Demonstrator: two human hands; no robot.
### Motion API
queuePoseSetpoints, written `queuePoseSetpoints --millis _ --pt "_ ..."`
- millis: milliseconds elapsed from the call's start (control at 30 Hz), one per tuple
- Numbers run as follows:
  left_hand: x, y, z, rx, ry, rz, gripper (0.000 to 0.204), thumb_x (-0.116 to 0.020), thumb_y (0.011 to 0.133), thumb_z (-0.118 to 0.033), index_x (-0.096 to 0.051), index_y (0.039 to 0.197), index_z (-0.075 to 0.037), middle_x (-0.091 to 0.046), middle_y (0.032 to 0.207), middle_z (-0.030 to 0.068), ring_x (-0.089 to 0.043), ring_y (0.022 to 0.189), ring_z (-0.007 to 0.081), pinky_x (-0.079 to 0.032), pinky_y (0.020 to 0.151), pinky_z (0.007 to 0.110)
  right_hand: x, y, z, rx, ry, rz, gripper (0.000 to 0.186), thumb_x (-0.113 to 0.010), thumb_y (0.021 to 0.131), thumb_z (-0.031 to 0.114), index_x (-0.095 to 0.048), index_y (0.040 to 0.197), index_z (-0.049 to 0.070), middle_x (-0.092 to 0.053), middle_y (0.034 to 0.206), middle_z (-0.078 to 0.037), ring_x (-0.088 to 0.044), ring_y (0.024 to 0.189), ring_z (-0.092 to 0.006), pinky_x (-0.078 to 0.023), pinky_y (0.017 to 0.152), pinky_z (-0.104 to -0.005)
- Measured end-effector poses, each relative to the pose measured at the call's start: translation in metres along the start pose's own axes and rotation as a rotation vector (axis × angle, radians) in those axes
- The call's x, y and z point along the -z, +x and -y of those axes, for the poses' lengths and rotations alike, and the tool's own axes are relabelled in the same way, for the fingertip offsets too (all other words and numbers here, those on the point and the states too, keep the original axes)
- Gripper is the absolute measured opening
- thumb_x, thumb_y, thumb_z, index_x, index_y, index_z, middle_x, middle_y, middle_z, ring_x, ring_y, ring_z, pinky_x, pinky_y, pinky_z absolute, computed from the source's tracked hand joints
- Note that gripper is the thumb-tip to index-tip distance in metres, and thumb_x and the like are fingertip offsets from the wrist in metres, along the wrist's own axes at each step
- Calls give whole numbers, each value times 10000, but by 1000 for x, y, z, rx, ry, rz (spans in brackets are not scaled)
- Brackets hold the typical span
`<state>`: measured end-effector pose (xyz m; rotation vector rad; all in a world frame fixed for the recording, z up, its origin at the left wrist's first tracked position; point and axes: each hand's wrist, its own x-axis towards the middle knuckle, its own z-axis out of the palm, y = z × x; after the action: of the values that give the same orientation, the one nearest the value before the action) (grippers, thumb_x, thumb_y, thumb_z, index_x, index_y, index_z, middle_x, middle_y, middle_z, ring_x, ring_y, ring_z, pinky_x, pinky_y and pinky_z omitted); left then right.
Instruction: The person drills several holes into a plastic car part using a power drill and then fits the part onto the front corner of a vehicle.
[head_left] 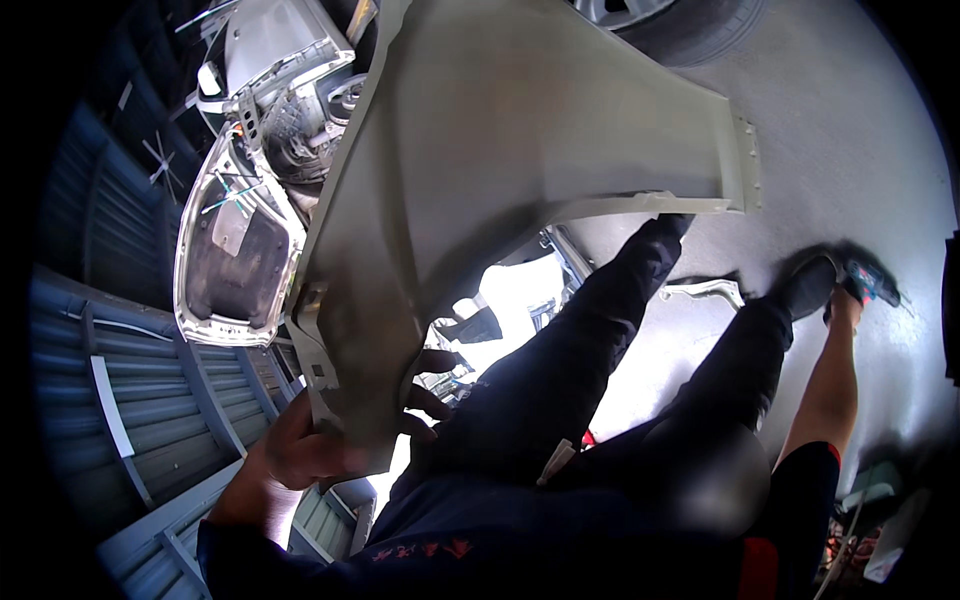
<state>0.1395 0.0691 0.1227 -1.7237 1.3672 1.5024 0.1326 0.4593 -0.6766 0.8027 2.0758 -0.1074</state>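
A large grey-beige car fender (470, 110) stretches across the upper middle, its curved wheel-arch edge toward my legs. My left hand (320, 450) is closed round its narrow lower end, the thumb on the outer face and the fingers curling past the edge. At the right, my outstretched right hand (845, 302) grips a small cordless drill (868, 283) in dark and teal with a red accent. A thin bit points away from it, beside my shoe. The hand is partly hidden behind the tool.
At upper left stands a silver car (280, 40) with its engine bay exposed and its hood (240, 250) raised. A wheel (700, 35) shows at the top. Another pale metal part (705, 290) lies between my legs. Blue corrugated wall (130, 370) lines the left; a cable (845, 535) runs at lower right.
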Motion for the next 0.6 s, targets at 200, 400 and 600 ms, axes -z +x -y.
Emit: queuePoseSetpoints --millis 200,400,600 --pt "2 5 3 5 -48 18 1043 -811 803 -225 -187 1594 44 -347 1535 358 -594 1259 394 -580 937 526 6 63 -54 138 200 118 743 -826 720 531 -709 1221 -5 -719 1177 -168 -680 1073 -307 -512 927 -408" --pt "1 -4 2 -71 -90 105 603 -608 1005 -201 -384 1526 4 -545 1435 178 -619 1211 276 -551 924 392 104 19 -88 288 444 419 350 -768 788 369 -710 906 44 -594 781 -12 -527 715 -178 -443 675 -381" --pt "17 -11 8 -59 -160 107 693 -648 917 -64 -333 1533 -17 -533 1418 177 -615 1185 261 -567 901 375 285 -275 -98 577 972 678 344 -661 994 327 -627 1113 6 -688 943 -99 -681 831 -215 -557 787 -359"
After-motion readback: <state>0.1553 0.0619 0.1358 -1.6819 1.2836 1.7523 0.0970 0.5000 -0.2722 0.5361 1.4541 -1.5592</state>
